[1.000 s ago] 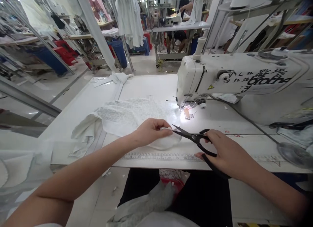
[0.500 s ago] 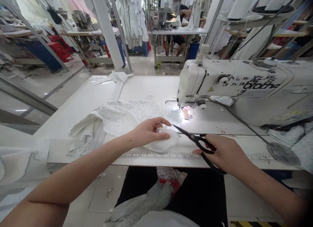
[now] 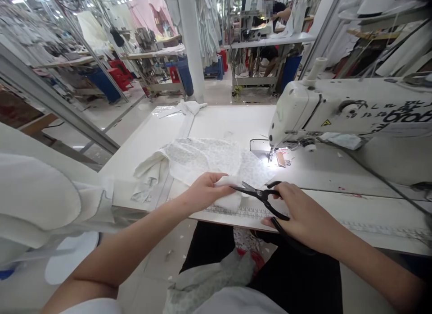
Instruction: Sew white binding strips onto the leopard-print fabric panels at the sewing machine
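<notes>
My left hand [image 3: 211, 190] pinches a folded edge of the white patterned fabric [image 3: 205, 156], which lies across the table in front of me. In my right hand [image 3: 295, 210] is a pair of black-handled scissors [image 3: 258, 193]. Their blades stand apart and point left, with the tips at the fabric edge beside my left fingers. Whether the blades have cut into the cloth I cannot tell. Behind my hands, the sewing machine [image 3: 300, 109] has its lamp lit over the needle area, close to the fabric's right end.
A printed ruler strip [image 3: 249, 211] runs along the front of the table [image 3: 232, 120]. White cloth pieces [image 3: 37, 192] hang at the left. A small bundle of fabric [image 3: 191, 107] lies at the back edge. Another person [image 3: 278, 12] sits at a far machine.
The scissors have moved to the fabric edge by my left hand, and their blades have opened. The camera view has turned left.
</notes>
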`<action>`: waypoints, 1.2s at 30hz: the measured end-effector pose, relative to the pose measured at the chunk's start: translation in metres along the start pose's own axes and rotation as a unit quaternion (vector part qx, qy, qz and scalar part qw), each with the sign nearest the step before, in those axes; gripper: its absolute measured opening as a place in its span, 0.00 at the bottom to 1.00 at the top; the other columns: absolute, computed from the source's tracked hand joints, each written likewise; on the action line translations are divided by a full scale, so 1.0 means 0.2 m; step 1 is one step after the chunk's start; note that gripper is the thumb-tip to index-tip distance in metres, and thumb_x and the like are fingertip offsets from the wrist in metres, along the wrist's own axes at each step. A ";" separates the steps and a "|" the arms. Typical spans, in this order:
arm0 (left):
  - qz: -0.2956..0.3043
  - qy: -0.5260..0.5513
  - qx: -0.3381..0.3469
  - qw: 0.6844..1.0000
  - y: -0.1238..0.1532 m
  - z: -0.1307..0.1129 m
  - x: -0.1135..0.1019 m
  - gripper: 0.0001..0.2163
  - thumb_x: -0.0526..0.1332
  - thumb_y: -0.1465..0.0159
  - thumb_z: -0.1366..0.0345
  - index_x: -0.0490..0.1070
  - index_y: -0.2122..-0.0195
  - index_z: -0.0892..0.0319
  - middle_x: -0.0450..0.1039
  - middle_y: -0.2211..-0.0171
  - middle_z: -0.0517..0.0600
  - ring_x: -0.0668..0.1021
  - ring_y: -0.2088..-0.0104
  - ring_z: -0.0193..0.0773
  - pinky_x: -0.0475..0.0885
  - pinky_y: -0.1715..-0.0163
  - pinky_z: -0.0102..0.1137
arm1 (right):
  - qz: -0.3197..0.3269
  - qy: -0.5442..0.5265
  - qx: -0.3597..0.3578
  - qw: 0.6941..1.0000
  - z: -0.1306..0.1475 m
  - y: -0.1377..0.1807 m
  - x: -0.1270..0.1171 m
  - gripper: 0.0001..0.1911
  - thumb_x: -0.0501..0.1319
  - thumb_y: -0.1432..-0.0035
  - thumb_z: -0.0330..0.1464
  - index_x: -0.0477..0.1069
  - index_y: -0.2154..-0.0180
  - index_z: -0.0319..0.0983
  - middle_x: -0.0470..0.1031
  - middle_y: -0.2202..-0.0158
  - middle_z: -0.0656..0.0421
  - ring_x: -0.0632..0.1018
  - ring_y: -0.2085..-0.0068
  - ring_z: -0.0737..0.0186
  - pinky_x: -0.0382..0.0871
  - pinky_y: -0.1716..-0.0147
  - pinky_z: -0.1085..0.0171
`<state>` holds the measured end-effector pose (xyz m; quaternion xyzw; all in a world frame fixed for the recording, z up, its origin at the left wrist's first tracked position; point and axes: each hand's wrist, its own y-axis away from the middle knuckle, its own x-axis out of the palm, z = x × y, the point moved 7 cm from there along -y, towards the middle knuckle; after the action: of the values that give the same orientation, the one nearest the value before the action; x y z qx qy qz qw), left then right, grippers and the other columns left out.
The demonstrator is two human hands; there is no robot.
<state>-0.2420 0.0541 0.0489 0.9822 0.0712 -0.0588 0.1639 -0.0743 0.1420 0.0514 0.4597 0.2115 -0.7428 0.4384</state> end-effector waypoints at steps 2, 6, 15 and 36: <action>0.011 -0.009 0.005 1.000 -0.01 0.01 0.02 0.11 0.62 0.43 0.58 0.76 0.65 0.59 0.73 0.72 0.46 0.72 0.73 0.31 0.64 0.72 0.25 | -0.003 0.005 -0.008 1.000 0.03 -0.01 -0.01 0.22 0.62 0.51 0.48 0.62 0.61 0.40 0.68 0.59 0.54 0.70 0.57 0.51 0.66 0.63 0.57; 0.021 0.010 0.003 1.000 -0.01 0.00 0.06 0.07 0.64 0.44 0.62 0.76 0.68 0.60 0.72 0.74 0.45 0.71 0.72 0.29 0.64 0.69 0.25 | -0.030 0.036 -0.023 0.999 0.04 0.02 -0.02 0.20 0.63 0.51 0.47 0.61 0.67 0.40 0.69 0.63 0.55 0.71 0.62 0.53 0.64 0.68 0.60; 0.115 0.081 -0.067 0.988 -0.05 0.04 0.15 0.13 0.63 0.43 0.59 0.72 0.60 0.60 0.72 0.69 0.48 0.72 0.74 0.29 0.66 0.72 0.26 | 0.000 -0.022 0.083 0.996 -0.16 0.15 0.06 0.21 0.56 0.45 0.50 0.58 0.78 0.41 0.68 0.80 0.62 0.71 0.77 0.61 0.57 0.79 0.67; 0.070 -0.145 0.118 0.980 -0.05 0.04 0.17 0.09 0.56 0.45 0.72 0.69 0.63 0.61 0.66 0.72 0.45 0.67 0.74 0.28 0.62 0.75 0.23 | -0.081 -0.265 -0.090 0.957 0.10 -0.02 0.06 0.13 0.53 0.38 0.39 0.63 0.73 0.40 0.63 0.73 0.62 0.67 0.70 0.64 0.63 0.69 0.65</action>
<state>-0.2103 0.0661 0.0339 0.9783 -0.0296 -0.1966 0.0591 -0.0911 0.1242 0.0507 0.1863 0.1907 -0.8488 0.4566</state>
